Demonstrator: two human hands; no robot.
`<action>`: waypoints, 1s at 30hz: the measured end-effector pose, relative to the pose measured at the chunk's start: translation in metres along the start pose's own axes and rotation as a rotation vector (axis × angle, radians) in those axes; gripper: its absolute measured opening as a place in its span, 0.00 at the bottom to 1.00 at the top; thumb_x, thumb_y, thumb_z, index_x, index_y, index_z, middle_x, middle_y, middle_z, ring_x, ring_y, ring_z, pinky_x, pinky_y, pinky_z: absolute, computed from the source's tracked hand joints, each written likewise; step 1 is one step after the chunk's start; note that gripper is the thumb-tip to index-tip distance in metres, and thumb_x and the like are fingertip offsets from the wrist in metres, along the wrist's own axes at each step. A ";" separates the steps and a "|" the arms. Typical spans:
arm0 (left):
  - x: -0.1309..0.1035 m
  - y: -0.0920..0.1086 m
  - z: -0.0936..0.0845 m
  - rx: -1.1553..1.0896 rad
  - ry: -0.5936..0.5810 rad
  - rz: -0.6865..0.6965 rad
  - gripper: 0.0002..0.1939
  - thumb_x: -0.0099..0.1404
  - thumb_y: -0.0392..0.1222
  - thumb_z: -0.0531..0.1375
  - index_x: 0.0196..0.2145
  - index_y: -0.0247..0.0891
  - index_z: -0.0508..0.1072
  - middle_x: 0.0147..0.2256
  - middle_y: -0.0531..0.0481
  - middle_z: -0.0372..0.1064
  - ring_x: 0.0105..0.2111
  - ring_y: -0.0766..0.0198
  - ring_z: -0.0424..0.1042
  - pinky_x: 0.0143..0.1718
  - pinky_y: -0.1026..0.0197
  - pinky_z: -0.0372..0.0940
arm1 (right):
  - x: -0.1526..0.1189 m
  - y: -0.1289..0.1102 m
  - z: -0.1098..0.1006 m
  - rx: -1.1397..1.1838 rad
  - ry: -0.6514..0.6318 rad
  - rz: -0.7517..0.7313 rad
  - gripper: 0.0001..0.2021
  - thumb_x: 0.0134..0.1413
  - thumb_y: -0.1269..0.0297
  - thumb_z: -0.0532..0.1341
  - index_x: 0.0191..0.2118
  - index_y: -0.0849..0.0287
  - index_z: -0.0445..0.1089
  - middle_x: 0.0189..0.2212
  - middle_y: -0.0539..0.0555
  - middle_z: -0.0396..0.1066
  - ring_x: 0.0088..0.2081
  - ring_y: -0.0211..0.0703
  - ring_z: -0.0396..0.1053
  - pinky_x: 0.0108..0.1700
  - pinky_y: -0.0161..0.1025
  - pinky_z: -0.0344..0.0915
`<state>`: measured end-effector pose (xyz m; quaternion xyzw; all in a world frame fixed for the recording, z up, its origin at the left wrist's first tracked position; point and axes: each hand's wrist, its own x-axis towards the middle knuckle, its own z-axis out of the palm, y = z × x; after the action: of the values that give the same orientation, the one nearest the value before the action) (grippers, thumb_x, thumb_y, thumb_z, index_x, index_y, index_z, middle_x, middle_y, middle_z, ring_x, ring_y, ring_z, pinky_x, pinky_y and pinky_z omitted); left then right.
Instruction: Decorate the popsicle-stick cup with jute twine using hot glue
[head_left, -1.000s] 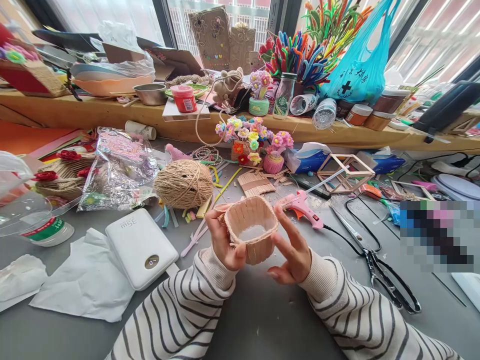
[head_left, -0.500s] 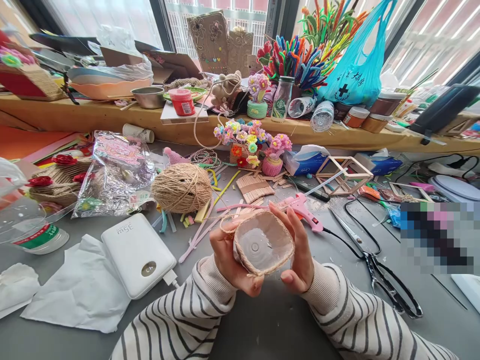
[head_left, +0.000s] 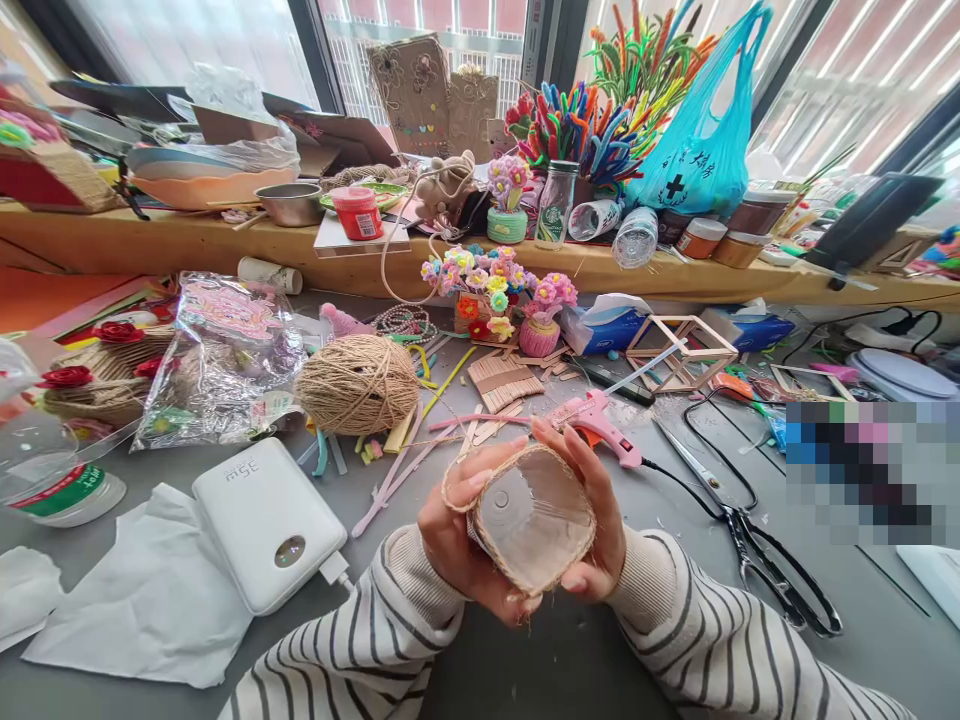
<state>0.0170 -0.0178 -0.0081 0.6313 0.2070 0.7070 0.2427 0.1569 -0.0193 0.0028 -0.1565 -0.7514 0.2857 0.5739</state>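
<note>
A clear plastic container (head_left: 536,520) with twine round its rim is held in front of me, its mouth tilted toward me. My left hand (head_left: 461,530) wraps its left side, thumb beneath the near rim. Against the right side press the fingers and thumb of my right hand (head_left: 600,520). A loop of twine stands out at the left of the rim, and a strand runs back toward the ball of jute twine (head_left: 358,384). Just beyond my hands lies a pink glue gun (head_left: 600,418). The container's outside is mostly hidden by my fingers.
Black-handled scissors (head_left: 765,555) and the glue gun's cable lie at right. A white power bank (head_left: 268,525) and crumpled tissue (head_left: 150,600) are at left. Craft sticks (head_left: 504,380), a wooden frame (head_left: 679,352) and yarn flowers (head_left: 551,310) stand behind, below a crowded shelf (head_left: 300,240).
The container has turned and tipped in my hands, so more of its inner right wall shows. It sits slightly lower in view. Both hands still hold it.
</note>
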 end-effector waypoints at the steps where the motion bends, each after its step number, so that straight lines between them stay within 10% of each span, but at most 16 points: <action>1: 0.002 -0.002 -0.001 -0.007 -0.007 0.077 0.46 0.37 0.63 0.68 0.53 0.52 0.59 0.49 0.47 0.70 0.45 0.48 0.73 0.46 0.46 0.66 | 0.001 -0.003 -0.002 0.013 0.000 0.020 0.42 0.50 0.42 0.57 0.66 0.50 0.41 0.63 0.55 0.54 0.63 0.54 0.52 0.63 0.53 0.53; 4: 0.008 -0.005 -0.004 -0.023 -0.046 0.302 0.46 0.43 0.56 0.68 0.57 0.42 0.57 0.51 0.40 0.68 0.47 0.48 0.71 0.47 0.48 0.67 | 0.011 -0.014 -0.010 -0.022 0.028 0.132 0.35 0.54 0.42 0.54 0.64 0.51 0.50 0.61 0.55 0.58 0.62 0.53 0.55 0.62 0.53 0.55; 13: -0.004 -0.009 -0.001 0.014 -0.190 0.218 0.45 0.43 0.54 0.67 0.58 0.46 0.57 0.50 0.43 0.68 0.46 0.45 0.72 0.45 0.46 0.68 | 0.051 -0.041 -0.025 -0.165 -0.042 0.397 0.09 0.55 0.60 0.61 0.40 0.54 0.75 0.47 0.55 0.74 0.51 0.47 0.70 0.55 0.48 0.64; 30: 0.007 -0.007 -0.004 -0.085 -0.092 0.110 0.37 0.48 0.53 0.65 0.54 0.46 0.57 0.46 0.43 0.67 0.44 0.49 0.72 0.43 0.45 0.68 | 0.058 -0.040 -0.045 -0.087 0.271 0.517 0.15 0.56 0.55 0.58 0.23 0.57 0.65 0.31 0.53 0.73 0.36 0.40 0.72 0.41 0.42 0.70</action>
<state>0.0133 -0.0075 -0.0073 0.6627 0.1305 0.6975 0.2392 0.1869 -0.0072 0.0800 -0.4038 -0.6148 0.3663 0.5699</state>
